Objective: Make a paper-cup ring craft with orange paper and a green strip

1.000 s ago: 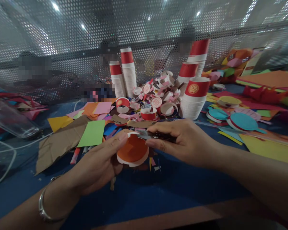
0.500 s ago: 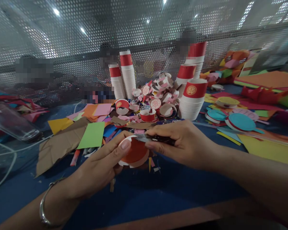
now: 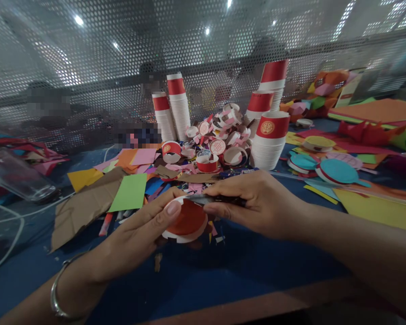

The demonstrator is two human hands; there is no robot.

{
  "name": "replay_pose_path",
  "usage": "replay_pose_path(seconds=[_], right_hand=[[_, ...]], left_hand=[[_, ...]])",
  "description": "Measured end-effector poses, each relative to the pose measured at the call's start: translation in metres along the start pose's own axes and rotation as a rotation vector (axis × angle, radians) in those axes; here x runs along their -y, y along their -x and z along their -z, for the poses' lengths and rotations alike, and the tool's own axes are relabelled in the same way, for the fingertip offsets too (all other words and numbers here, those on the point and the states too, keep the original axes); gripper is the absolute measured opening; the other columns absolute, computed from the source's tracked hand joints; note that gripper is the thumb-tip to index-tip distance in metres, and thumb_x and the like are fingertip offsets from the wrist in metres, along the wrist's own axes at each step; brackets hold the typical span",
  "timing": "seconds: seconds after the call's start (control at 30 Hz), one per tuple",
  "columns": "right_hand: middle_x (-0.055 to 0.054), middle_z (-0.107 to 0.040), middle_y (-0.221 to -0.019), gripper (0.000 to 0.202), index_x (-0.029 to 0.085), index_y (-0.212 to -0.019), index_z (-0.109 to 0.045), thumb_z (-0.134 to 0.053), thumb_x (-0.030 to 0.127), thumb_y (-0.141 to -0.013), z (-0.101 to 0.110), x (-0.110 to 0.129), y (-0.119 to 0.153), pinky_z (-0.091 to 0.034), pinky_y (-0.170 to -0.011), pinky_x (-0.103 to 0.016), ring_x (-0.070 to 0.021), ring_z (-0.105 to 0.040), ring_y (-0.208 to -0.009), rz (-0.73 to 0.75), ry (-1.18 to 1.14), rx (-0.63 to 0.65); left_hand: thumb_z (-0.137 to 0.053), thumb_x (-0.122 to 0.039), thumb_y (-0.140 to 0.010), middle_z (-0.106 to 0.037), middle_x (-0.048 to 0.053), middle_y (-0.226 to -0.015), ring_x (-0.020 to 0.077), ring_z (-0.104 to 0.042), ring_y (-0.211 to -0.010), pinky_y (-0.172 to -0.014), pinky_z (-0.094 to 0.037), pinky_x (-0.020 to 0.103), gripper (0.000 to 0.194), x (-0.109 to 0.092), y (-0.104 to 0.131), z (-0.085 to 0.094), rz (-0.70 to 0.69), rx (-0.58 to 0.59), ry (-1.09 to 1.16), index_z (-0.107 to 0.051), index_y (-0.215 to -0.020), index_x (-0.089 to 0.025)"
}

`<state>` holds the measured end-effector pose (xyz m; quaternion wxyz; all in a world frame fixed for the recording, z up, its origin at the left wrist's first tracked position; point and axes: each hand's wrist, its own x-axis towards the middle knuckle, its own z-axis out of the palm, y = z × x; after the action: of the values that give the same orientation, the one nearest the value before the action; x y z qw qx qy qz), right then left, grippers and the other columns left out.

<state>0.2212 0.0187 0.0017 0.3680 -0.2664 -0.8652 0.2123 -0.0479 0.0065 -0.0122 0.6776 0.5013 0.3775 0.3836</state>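
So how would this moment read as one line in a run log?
left hand: gripping orange disc with white rim | right hand: holding dark-handled bladed tool at rim | beyond: paper-cup stacks, cut-cup pile

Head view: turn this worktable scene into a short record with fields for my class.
Left hand: holds orange-faced disc with white edge
Right hand: holds bladed tool at the disc's upper edge
Cup stacks: five, red and white
Between stacks: heap of cut cup pieces
Left side: brown cardboard, green sheet
Right side: turquoise-topped pieces

Matt green paper lies beside brown, creased cardboard.
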Motion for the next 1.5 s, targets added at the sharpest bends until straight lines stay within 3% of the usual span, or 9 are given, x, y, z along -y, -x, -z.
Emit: replay_pose_path(seconds=[0.1, 0.23, 0.4, 0.53, 0.67, 0.87, 1.07, 1.23, 1.5], right_hand=[[-0.003, -0.078, -0.085, 0.024, 0.014, -0.098, -0.078, -0.065, 0.033, -0.103, 0.002, -0.001, -0.001, -0.047, -0.064, -0.022, -0.0131, -0.070, -0.071, -0.037, -0.027, 0.033], [-0.004, -0.080, -0.090, 0.028, 0.014, -0.108, -0.079, -0.066, 0.038, -0.102, 0.002, -0.004, -0.001, -0.049, -0.064, -0.023, -0.0149, -0.070, -0.073, -0.094, -0.032, 0.057], [-0.005, -0.082, -0.104, 0.033, 0.018, -0.121, -0.079, -0.069, 0.042, -0.100, 0.003, -0.007, -0.002, -0.053, -0.070, -0.023, -0.0171, -0.074, -0.083, -0.099, -0.048, 0.023], [-0.004, -0.082, -0.099, 0.043, 0.020, -0.134, -0.075, -0.069, 0.044, -0.099, 0.005, -0.006, -0.002, -0.052, -0.066, -0.025, -0.0177, -0.073, -0.078, -0.165, 0.011, 0.013], [-0.005, -0.082, -0.099, 0.046, 0.020, -0.137, -0.073, -0.067, 0.044, -0.099, 0.008, -0.001, -0.004, -0.051, -0.064, -0.026, -0.0179, -0.072, -0.077, -0.224, 0.044, 0.007], [-0.002, -0.079, -0.089, 0.047, 0.019, -0.144, -0.068, -0.061, 0.038, -0.102, 0.009, 0.001, -0.006, -0.047, -0.059, -0.026, -0.0163, -0.066, -0.068, -0.262, 0.076, 0.058], [-0.006, -0.079, -0.106, 0.040, 0.017, -0.134, -0.068, -0.066, 0.037, -0.099, 0.005, -0.003, -0.005, -0.052, -0.071, -0.030, -0.0193, -0.072, -0.083, -0.228, 0.040, 0.016], [-0.005, -0.079, -0.098, 0.032, 0.019, -0.124, -0.066, -0.067, 0.039, -0.098, 0.002, -0.003, -0.003, -0.052, -0.066, -0.029, -0.0202, -0.072, -0.081, -0.244, 0.004, 0.007], [-0.005, -0.078, -0.097, 0.031, 0.019, -0.123, -0.069, -0.067, 0.038, -0.099, -0.002, -0.004, -0.002, -0.053, -0.069, -0.030, -0.0198, -0.071, -0.080, -0.221, -0.039, -0.002]], left_hand=[[-0.066, -0.042, -0.100, -0.082, 0.009, -0.105, 0.0256, -0.077, -0.082, -0.073, -0.064, 0.032, 0.031, -0.008, -0.002, -0.011, -0.016, 0.068, -0.156, -0.078, -0.123, -0.025], [-0.064, -0.054, -0.099, -0.083, 0.010, -0.094, 0.0259, -0.079, -0.073, -0.049, -0.057, 0.024, 0.040, -0.012, -0.005, -0.021, 0.049, 0.081, -0.207, -0.079, -0.118, -0.023], [-0.065, -0.053, -0.099, -0.083, 0.012, -0.109, 0.0265, -0.079, -0.082, -0.077, -0.065, 0.036, 0.040, -0.010, -0.007, -0.023, 0.045, 0.065, -0.100, -0.079, -0.117, -0.020], [-0.066, -0.050, -0.099, -0.083, 0.011, -0.106, 0.0253, -0.077, -0.075, -0.071, -0.066, 0.037, 0.036, -0.011, -0.007, -0.023, 0.027, 0.020, -0.119, -0.080, -0.111, -0.020], [-0.065, -0.046, -0.099, -0.082, 0.015, -0.093, 0.0319, -0.079, -0.083, -0.060, -0.066, 0.035, 0.034, -0.014, -0.009, -0.024, -0.008, -0.097, -0.105, -0.080, -0.094, -0.015], [-0.064, -0.046, -0.099, -0.082, 0.017, -0.102, 0.0326, -0.078, -0.088, -0.058, -0.067, 0.034, 0.037, -0.014, -0.010, -0.026, 0.062, -0.126, -0.067, -0.081, -0.099, -0.014], [-0.061, -0.041, -0.102, -0.081, 0.015, -0.096, 0.0307, -0.078, -0.087, -0.059, -0.068, 0.034, 0.034, -0.014, -0.010, -0.029, 0.026, -0.110, -0.067, -0.080, -0.094, -0.014], [-0.061, -0.042, -0.102, -0.080, 0.014, -0.091, 0.0288, -0.077, -0.083, -0.059, -0.068, 0.034, 0.034, -0.013, -0.011, -0.028, 0.002, -0.101, -0.067, -0.080, -0.093, -0.015], [-0.064, -0.045, -0.100, -0.080, 0.012, -0.096, 0.0281, -0.077, -0.081, -0.060, -0.067, 0.034, 0.031, -0.012, -0.010, -0.024, 0.009, -0.108, -0.085, -0.078, -0.105, -0.017]])
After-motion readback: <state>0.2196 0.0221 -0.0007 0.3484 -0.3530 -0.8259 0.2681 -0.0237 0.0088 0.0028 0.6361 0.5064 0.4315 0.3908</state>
